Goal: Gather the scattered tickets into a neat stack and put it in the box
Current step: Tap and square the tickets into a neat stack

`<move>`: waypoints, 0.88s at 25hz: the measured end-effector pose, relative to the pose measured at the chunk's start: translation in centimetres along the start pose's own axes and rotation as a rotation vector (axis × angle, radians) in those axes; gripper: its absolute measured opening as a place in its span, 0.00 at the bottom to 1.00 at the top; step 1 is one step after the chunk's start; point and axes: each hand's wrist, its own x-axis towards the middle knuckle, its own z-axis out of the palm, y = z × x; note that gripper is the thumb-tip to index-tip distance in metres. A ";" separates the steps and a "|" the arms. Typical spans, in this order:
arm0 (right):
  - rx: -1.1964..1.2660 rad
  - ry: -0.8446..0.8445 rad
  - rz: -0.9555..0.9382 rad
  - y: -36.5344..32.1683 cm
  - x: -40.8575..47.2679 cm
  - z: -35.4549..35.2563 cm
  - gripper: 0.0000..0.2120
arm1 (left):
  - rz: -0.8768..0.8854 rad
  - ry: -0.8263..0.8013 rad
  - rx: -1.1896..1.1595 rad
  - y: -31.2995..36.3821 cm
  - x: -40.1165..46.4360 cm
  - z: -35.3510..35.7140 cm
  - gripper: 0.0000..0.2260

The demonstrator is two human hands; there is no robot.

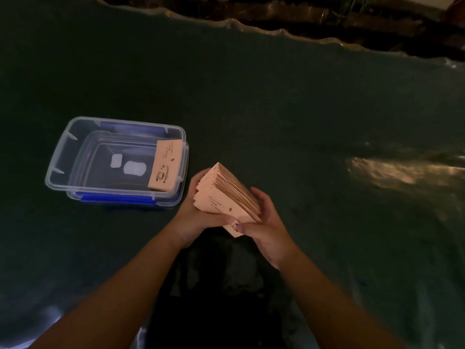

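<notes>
both hands wrapped round one ticket stack (pixel 226 197), left hand (pixel 198 210) cupping far side, right hand (pixel 261 222) pinching near end; edges fanned, so squaring step not finished imo. next: tap flush, carry toward 10 o'clock into box (pixel 60 157). count: one clear box with blue clips, one ticket bundle (pixel 166 165) already inside leaning on right wall, no loose tickets visible on dark cloth (pixel 327 122)

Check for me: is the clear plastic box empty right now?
No, one pink coffee ticket already leans inside the clear plastic box against its right wall, while both hands hold the rest.
</notes>
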 end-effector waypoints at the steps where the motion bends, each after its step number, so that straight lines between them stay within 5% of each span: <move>1: -0.013 0.007 -0.008 -0.1 0.0 -0.3 0.48 | 0.019 0.000 0.050 0.0 0.0 -0.6 0.48; 9: -0.418 0.006 -0.071 -0.9 0.2 -2.3 0.57 | 0.037 0.018 0.632 -1.3 0.7 -2.1 0.43; 22: -0.955 0.027 -0.188 1.7 1.0 -1.7 0.50 | 0.058 0.068 0.891 -3.1 1.3 -0.9 0.61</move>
